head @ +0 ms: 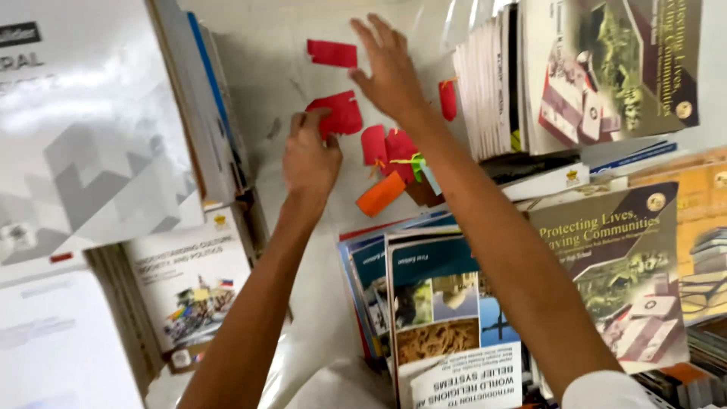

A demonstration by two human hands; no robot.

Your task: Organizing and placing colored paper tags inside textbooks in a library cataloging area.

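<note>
A: What are the two hands doing?

B: The left hand (pixel 310 155) has its fingers curled, pinching the edge of a red paper card (pixel 339 112) that lies on the pale floor (pixel 265 60). The right hand (pixel 390 68) is spread wide and flat, gripping nothing, hovering just beyond that card.

A: Any other cards?

B: Another red card (pixel 332 53) lies further out, near the right hand's fingertips. Between the two forearms sits a small heap of red cards (pixel 386 148) with an orange card (pixel 381 194) at its near edge (a bit of green string shows in the heap).

A: And around them?

B: Stacks of books on every side: a grey-covered stack (pixel 91 129) to the left, a fanned pile of blue-edged books (pixel 432 303) close to the person, and books with brown covers (pixel 613 68) to the right.
</note>
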